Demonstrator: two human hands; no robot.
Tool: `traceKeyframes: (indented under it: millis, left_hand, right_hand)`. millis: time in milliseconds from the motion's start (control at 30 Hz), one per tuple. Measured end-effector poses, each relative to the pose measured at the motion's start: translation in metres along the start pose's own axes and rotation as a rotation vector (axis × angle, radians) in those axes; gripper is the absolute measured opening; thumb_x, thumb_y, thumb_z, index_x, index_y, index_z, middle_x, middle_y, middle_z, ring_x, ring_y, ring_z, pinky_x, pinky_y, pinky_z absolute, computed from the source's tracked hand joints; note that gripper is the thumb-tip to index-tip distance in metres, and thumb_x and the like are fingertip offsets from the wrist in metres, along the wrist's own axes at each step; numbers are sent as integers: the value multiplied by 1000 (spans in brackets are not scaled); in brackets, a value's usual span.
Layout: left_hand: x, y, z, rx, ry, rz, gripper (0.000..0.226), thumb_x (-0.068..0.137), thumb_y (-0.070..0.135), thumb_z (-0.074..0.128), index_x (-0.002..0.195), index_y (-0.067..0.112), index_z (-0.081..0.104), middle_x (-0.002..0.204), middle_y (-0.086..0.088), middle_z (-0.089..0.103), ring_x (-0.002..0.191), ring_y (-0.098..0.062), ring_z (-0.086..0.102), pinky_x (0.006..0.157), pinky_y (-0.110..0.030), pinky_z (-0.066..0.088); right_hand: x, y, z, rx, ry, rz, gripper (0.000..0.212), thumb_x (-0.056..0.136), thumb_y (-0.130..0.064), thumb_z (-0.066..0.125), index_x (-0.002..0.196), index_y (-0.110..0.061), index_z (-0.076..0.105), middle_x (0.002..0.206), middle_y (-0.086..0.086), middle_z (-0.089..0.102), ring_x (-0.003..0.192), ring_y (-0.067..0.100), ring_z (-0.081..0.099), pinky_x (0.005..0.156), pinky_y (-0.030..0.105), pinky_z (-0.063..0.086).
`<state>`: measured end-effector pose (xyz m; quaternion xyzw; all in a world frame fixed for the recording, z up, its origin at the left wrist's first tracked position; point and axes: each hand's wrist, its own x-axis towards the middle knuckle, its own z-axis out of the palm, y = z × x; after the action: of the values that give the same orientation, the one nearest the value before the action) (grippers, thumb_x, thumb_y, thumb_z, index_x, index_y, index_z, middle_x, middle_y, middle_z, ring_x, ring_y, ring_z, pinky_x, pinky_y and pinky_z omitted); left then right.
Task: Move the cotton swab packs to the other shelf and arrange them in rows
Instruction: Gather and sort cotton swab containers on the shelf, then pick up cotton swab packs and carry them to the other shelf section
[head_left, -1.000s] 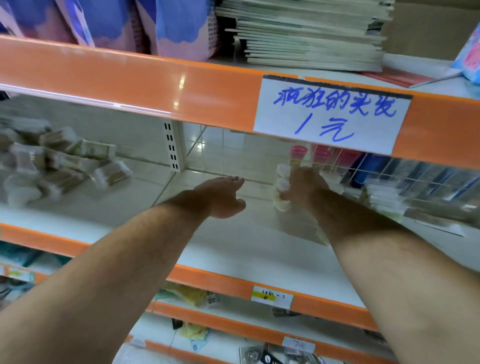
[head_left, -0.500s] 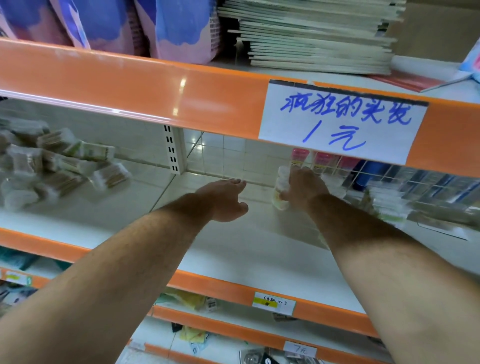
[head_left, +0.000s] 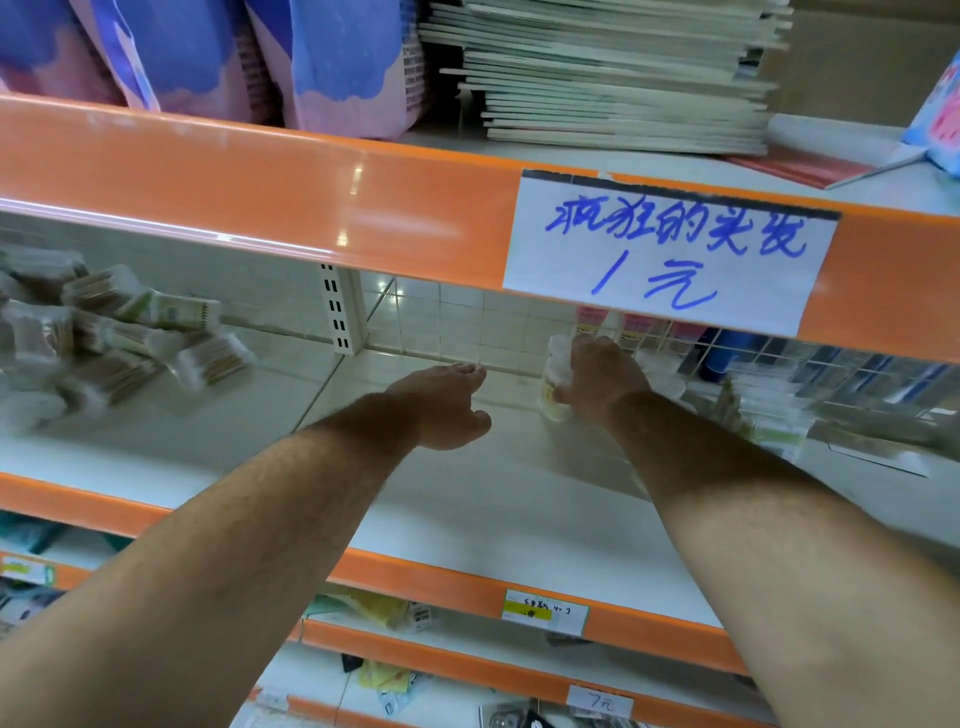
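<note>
Gripping a cotton swab pack (head_left: 557, 387) with my right hand (head_left: 605, 376), fingers curled round it. The pack is upright, near the back of the white shelf (head_left: 467, 514) and close to the wire divider (head_left: 769, 364). To its left, my left hand (head_left: 441, 402) is palm down over the shelf, fingers relaxed, holding nothing. A loose pile of swab packs (head_left: 109, 332) lies well apart on the left section. Above is an orange rail (head_left: 260, 197) with a handwritten price sign (head_left: 670, 249), and a stack of notebooks (head_left: 613, 78) above that.
</note>
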<state>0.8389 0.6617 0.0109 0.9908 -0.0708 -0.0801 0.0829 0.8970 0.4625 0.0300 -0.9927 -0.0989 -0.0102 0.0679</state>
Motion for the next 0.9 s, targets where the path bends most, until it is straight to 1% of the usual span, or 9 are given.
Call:
traceKeyframes:
  millis: [133,233,333,467,533,667,733,833,900]
  left_hand:
    - [-3,4,-3,2,-24,3,74,94,44,45,158,21,14,164,6,13,150,-13,15,118,-33,19]
    - [-4,15,-12,15,-25,22,72,97,43,43,158,20,11,165,2,10,151,-15,11,120,-33,14]
    - [-3,25,-24,12,-11,41,70,100,40,38,158,19,7,165,0,5,152,-18,6,122,-37,11]
    - [-2,40,-32,79,24,147,66,103,36,32,158,14,3,165,-5,3,152,-19,4,123,-36,8]
    - [-5,44,-33,94,43,179,65,103,36,31,158,13,3,165,-5,3,152,-19,4,123,-36,7]
    - [-24,48,-38,95,65,222,67,102,39,29,158,13,4,165,-6,4,152,-19,5,122,-36,7]
    - [-38,46,-40,89,70,212,67,101,41,29,158,14,4,165,-5,4,152,-18,5,123,-37,8]
    - [-62,37,-44,91,79,153,72,96,50,23,158,19,1,166,-3,2,152,-20,6,123,-43,13]
    - [-84,30,-48,92,81,104,70,98,49,23,158,19,-1,166,-3,-1,152,-20,4,123,-42,12]
  right_hand:
    - [-10,-1,-5,8,-19,29,63,79,-42,72,128,-10,49,124,15,57,109,31,61,86,36,49]
    - [-28,-1,-16,-12,36,25,63,85,-54,63,135,-17,50,129,10,59,114,28,59,88,36,47]
    - [-44,-3,-30,-58,-16,-20,68,92,-58,51,145,-16,41,144,9,50,128,27,50,100,36,41]
    - [-59,-7,-41,-124,-154,-34,71,99,-58,33,153,-13,24,158,10,28,143,27,32,114,38,29]
    - [-69,-8,-44,-145,-181,-36,70,100,-57,28,155,-14,20,161,11,21,145,28,27,117,40,26]
    - [-89,-8,-49,-172,-198,-36,68,101,-56,22,155,-16,16,162,12,15,147,31,21,118,43,24]
    - [-101,-13,-54,-175,-206,-13,68,100,-59,20,156,-20,12,164,8,9,149,28,16,119,44,21]
    - [-119,-26,-64,-157,-211,1,69,98,-62,18,156,-27,8,164,0,3,150,24,11,121,44,17]
    - [-131,-37,-69,-130,-232,-18,69,98,-63,18,157,-29,6,164,-3,-1,151,21,7,122,42,14]
